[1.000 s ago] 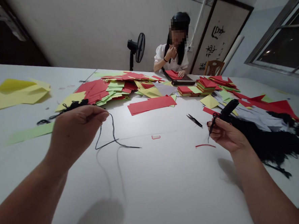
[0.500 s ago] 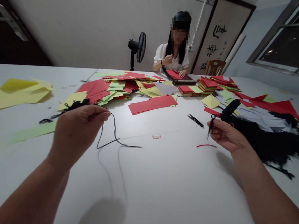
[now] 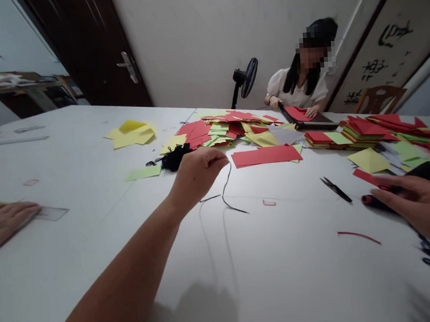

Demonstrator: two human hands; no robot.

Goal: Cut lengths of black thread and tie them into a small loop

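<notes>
The left hand [image 3: 197, 176] pinches a black thread [image 3: 225, 192] at 12 o'clock. At 3 o'clock, the right hand [image 3: 416, 204], fingers extended, lies against a black tool [image 3: 424, 170], grip unclear. Brush-written characters [image 3: 389, 33] hang at 1 o'clock.

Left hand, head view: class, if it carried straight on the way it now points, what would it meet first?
Probably the long red paper sheets on the white table, just beyond the left hand. The hand seems raised above the table, so it might pass over them; the depth is unclear.
</notes>
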